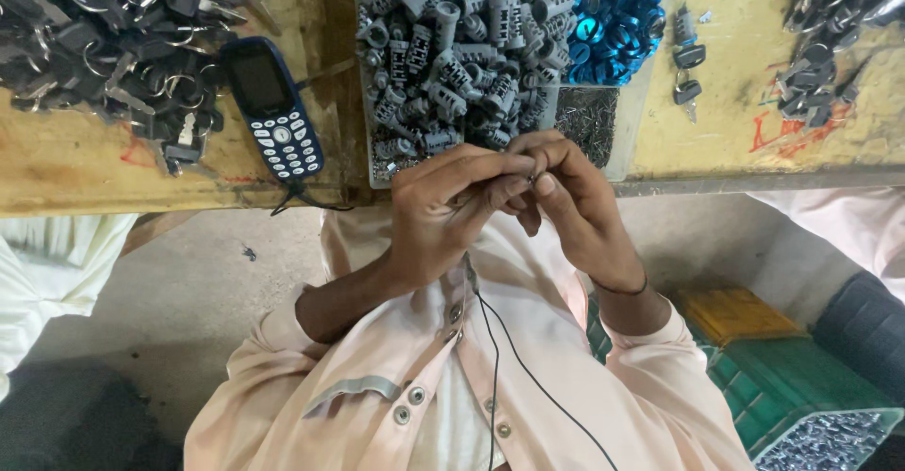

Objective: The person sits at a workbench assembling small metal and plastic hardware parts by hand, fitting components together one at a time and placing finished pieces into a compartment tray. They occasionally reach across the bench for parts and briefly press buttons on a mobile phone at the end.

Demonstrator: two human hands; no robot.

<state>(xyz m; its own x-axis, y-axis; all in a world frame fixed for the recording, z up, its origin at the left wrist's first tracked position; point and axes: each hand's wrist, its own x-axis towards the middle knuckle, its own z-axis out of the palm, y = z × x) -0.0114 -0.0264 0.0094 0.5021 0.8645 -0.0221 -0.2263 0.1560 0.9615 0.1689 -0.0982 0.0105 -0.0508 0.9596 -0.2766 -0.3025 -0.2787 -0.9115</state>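
My left hand and my right hand meet at the table's front edge, fingertips pinched together around a small metal part that is mostly hidden by the fingers. Just beyond them a clear tray holds a heap of grey cylindrical lock pieces, blue ring-shaped caps and a bed of tiny metal pins. Both forearms come up from my pale pink shirt.
A blue keypad phone lies on the worn yellow table, its cord hanging over the edge. Piles of dark keys sit at far left and at far right; two loose keys. A green crate with metal parts stands below right.
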